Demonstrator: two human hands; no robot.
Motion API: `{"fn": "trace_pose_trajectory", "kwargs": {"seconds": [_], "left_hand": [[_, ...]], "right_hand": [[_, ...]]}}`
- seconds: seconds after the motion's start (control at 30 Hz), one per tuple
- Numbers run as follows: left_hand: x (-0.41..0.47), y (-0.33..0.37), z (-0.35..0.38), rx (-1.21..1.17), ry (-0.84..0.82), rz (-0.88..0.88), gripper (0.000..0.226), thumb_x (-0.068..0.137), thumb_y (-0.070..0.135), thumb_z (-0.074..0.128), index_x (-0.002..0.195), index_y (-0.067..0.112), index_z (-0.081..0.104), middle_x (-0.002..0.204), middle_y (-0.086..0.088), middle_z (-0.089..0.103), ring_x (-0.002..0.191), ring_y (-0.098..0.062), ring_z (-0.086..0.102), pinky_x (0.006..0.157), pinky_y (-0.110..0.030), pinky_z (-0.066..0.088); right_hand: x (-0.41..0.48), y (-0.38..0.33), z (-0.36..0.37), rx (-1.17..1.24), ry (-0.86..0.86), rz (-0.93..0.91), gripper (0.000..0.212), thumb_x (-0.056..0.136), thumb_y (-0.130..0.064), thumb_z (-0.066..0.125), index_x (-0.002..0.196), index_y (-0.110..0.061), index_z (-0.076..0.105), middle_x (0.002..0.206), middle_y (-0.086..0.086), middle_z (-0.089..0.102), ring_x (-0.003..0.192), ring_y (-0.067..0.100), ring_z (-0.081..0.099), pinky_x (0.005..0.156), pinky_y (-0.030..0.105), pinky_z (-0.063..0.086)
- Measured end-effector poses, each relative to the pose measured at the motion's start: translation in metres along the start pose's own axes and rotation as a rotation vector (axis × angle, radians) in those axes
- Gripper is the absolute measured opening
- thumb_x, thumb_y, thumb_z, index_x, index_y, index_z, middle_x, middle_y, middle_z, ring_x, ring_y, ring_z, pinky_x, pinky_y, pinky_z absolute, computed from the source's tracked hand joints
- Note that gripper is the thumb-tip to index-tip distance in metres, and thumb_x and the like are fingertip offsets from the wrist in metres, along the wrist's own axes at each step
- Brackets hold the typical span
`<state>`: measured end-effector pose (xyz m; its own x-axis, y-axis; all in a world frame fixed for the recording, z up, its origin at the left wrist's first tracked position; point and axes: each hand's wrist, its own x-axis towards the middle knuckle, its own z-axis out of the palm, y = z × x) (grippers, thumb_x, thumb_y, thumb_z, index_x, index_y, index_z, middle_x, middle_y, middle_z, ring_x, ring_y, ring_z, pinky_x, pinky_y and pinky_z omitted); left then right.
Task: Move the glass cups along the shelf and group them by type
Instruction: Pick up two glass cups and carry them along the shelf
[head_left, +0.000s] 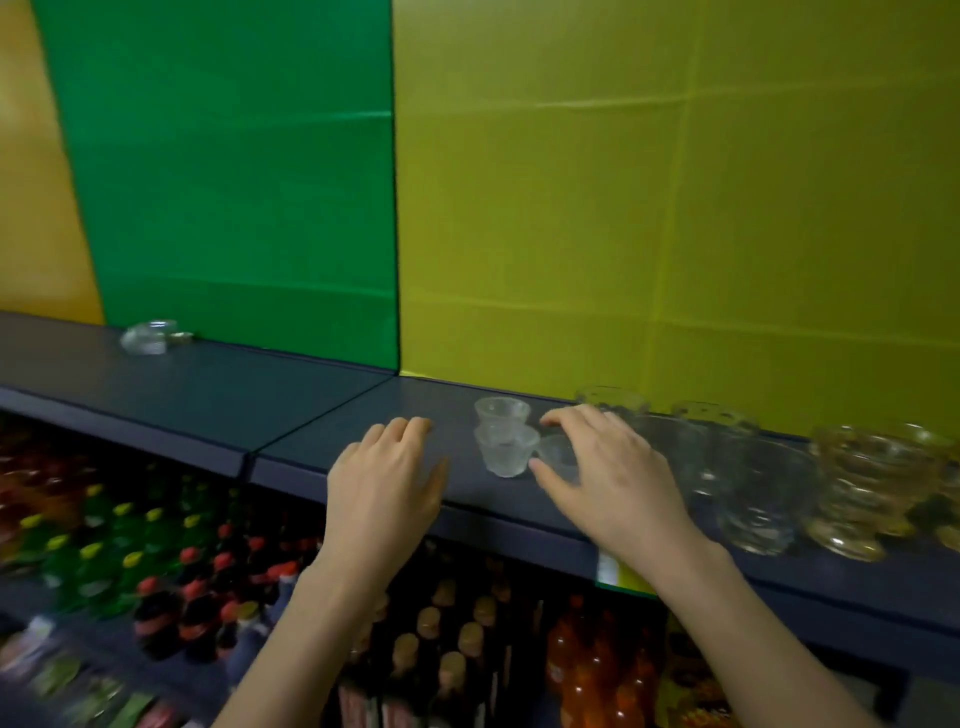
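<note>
Two small clear glass cups stand one behind the other on the dark blue shelf (208, 395): a near cup (505, 450) and a far cup (502, 412). My right hand (608, 467) curls its thumb and fingers round a third small cup (558, 457) just right of them. My left hand (387, 467) hovers left of the cups with relaxed fingers, holding nothing. Larger clear glasses (753, 493) and amber-tinted footed glasses (862, 483) stand to the right. Another clear glass piece (148, 336) sits far left by the back wall.
Green and yellow panels (623, 208) back the shelf. Below it, lower shelves hold several bottles with yellow, red and cork-coloured caps (208, 571). A yellow-green price tag (618, 574) hangs on the shelf's front edge under my right wrist.
</note>
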<state>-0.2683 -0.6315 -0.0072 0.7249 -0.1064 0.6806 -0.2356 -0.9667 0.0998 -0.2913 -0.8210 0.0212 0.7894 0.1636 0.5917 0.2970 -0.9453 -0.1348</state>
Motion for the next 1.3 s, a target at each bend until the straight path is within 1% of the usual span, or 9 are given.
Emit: {"fn": "trace_pose_trajectory", "kwargs": {"seconds": [0.2,0.33,0.4,0.53,0.6,0.73,0.9,1.17,1.3], "left_hand": [[-0.011,-0.109,-0.024,0.12,-0.011,-0.102,0.027,0.074,0.033,0.069,0.092,0.014,0.064,0.083,-0.002,0.071,0.079,-0.026,0.067,0.057,-0.033,0.051],[-0.014,-0.189,-0.04,0.167,-0.023,-0.119,0.028,0.074,0.03,0.07,0.094,0.012,0.064,0.086,-0.004,0.071,0.08,-0.027,0.068,0.056,-0.034,0.052],[-0.017,-0.23,-0.045,0.177,-0.024,-0.117,0.027,0.076,0.031,0.068,0.095,0.012,0.064,0.087,-0.003,0.071,0.08,-0.026,0.067,0.052,-0.033,0.05],[-0.024,-0.311,-0.051,0.19,-0.018,-0.101,0.025,0.079,0.032,0.066,0.096,0.014,0.063,0.085,-0.001,0.069,0.077,-0.024,0.065,0.045,-0.026,0.038],[-0.026,-0.35,-0.053,0.221,-0.026,-0.094,0.026,0.076,0.031,0.07,0.093,0.014,0.064,0.081,0.0,0.069,0.07,-0.022,0.066,0.043,-0.02,0.031],[-0.024,-0.413,-0.058,0.228,-0.038,-0.139,0.027,0.074,0.031,0.072,0.094,0.015,0.065,0.08,0.001,0.069,0.072,-0.021,0.066,0.045,-0.015,0.025],[-0.011,-0.478,-0.049,0.163,-0.012,-0.178,0.026,0.079,0.034,0.065,0.098,0.017,0.063,0.086,0.002,0.068,0.081,-0.021,0.064,0.052,-0.023,0.037],[0.047,-0.573,-0.002,0.096,0.047,-0.163,0.027,0.084,0.034,0.056,0.103,0.015,0.061,0.099,-0.002,0.068,0.093,-0.024,0.063,0.06,-0.029,0.043],[0.094,-0.624,0.032,0.049,0.018,-0.167,0.035,0.085,0.041,0.048,0.107,0.016,0.058,0.104,0.0,0.065,0.1,-0.022,0.06,0.071,-0.033,0.048]], "right_hand": [[0.046,-0.086,0.061,0.088,-0.101,-0.144,0.04,0.089,-0.045,0.046,0.126,-0.028,0.043,0.129,-0.011,0.048,0.121,0.013,0.042,0.088,0.031,0.04],[0.08,-0.156,0.098,0.174,-0.156,-0.198,0.04,0.091,-0.043,0.045,0.127,-0.028,0.043,0.131,-0.011,0.047,0.122,0.012,0.042,0.085,0.03,0.041],[0.096,-0.193,0.119,0.203,-0.181,-0.222,0.04,0.091,-0.043,0.045,0.128,-0.027,0.043,0.132,-0.011,0.047,0.122,0.012,0.042,0.085,0.031,0.042],[0.127,-0.261,0.163,0.246,-0.216,-0.251,0.04,0.091,-0.043,0.046,0.127,-0.027,0.044,0.133,-0.01,0.047,0.122,0.014,0.044,0.087,0.032,0.042],[0.144,-0.292,0.183,0.261,-0.233,-0.26,0.041,0.09,-0.043,0.047,0.127,-0.026,0.044,0.133,-0.009,0.048,0.121,0.014,0.045,0.088,0.034,0.043],[0.183,-0.344,0.216,0.277,-0.294,-0.274,0.041,0.09,-0.043,0.048,0.127,-0.026,0.045,0.133,-0.008,0.05,0.122,0.015,0.046,0.089,0.036,0.044],[0.241,-0.392,0.26,0.259,-0.335,-0.281,0.042,0.088,-0.044,0.049,0.126,-0.026,0.046,0.131,-0.007,0.052,0.119,0.017,0.049,0.088,0.036,0.044],[0.336,-0.437,0.348,0.171,-0.381,-0.297,0.045,0.089,-0.043,0.049,0.129,-0.021,0.043,0.132,-0.002,0.051,0.12,0.021,0.049,0.089,0.04,0.045],[0.394,-0.45,0.391,0.173,-0.417,-0.256,0.047,0.089,-0.043,0.05,0.129,-0.02,0.043,0.132,0.0,0.052,0.12,0.022,0.049,0.092,0.041,0.044]]}}
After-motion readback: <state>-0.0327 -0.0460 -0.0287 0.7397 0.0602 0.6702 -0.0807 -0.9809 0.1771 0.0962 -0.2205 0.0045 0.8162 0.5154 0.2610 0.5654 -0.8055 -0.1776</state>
